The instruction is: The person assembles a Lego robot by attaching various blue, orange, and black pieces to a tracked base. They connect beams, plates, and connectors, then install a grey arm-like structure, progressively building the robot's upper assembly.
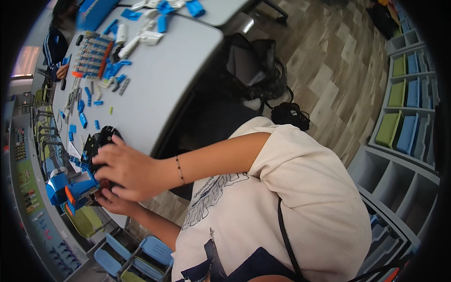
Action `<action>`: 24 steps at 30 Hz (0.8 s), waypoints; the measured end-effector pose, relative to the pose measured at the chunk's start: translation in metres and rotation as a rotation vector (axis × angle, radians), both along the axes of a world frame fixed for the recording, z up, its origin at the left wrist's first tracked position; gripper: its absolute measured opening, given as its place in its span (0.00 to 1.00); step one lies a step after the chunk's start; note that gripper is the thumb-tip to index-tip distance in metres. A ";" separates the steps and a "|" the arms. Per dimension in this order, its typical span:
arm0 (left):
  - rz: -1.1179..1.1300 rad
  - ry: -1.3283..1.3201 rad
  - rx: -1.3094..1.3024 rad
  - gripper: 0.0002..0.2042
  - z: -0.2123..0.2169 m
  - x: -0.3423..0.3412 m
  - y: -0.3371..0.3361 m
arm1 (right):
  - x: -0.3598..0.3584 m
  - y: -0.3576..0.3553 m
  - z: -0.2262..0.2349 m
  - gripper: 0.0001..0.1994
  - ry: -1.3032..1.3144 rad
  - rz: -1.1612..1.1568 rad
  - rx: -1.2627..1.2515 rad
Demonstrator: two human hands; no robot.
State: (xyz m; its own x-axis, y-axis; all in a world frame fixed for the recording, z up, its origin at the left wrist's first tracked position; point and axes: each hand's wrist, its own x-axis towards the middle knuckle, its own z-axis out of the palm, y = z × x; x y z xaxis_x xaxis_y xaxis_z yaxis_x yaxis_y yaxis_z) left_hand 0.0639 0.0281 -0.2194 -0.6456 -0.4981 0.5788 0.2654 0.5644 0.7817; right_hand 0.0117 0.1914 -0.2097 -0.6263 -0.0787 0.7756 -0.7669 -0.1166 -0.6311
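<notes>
A plastic building-brick model [83, 189] in blue, with black parts and an orange piece [70, 195], is at the table's near left edge. My right hand [134, 170], with a thin beaded bracelet at its wrist, curls its fingers over the model from above. Below it, my left hand [113, 202] grips the model's underside near the blue and orange end. Just beyond the right fingers a black part [109, 134] shows. My hands partly hide the middle of the model, so the exact finger contact is unclear.
Loose blue and grey bricks [82, 120] are scattered over the light grey table [162, 66]. Farther off stands a grey-and-blue assembly [94, 54] with orange edges, near another person's hand [62, 71]. A dark bag [249, 61] sits beside the table; blue chairs [157, 249] are below.
</notes>
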 end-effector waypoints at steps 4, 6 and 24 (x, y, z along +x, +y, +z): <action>0.244 -0.185 -0.124 0.20 0.019 -0.005 -0.002 | 0.043 0.035 -0.024 0.17 0.058 0.164 -0.022; 0.346 -0.220 -0.185 0.22 0.025 -0.010 0.000 | 0.058 0.054 -0.039 0.16 0.074 0.239 -0.008; 0.017 -0.308 0.401 0.21 0.052 -0.035 -0.062 | 0.036 0.104 -0.144 0.10 -0.368 0.821 0.670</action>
